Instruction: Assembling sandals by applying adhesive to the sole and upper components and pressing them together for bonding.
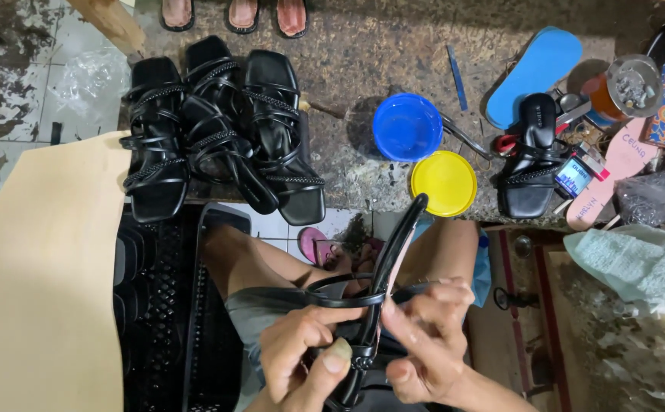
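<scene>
A: Far left, what?
B: Tan sheet of board (39, 290) along the left edge, over a black crate (195, 336) on the floor

A: Next, up on the bench?
B: Pile of black strappy sandals (218, 130), finished-looking, lying on the stone worktop (348, 53) with toes toward the near edge

A: And the hands?
B: Left hand (302, 355) low in the middle, fingers curled round a black strap, thumb pressed at the sole of the black sandal (382, 305) held upright over the lap. Right hand (424, 343) just beside it, fingertips pinching the same strap loop from the other side. Both closed on the sandal, neither wide

A: Sandal itself?
B: Standing on edge between both hands, toe end pointing up toward the bench edge, thin straps looping out to the left

A: Further right on the bench?
B: Blue bowl (407, 126), then a yellow lid (444, 183) just beside it near the edge. Past those, a single black sandal (531, 156), a blue insole (534, 72) above it, a glue tin (628, 88), a pink insole (615, 172)

A: Far right?
B: Pale green cloth (637, 263) lying below the bench
</scene>
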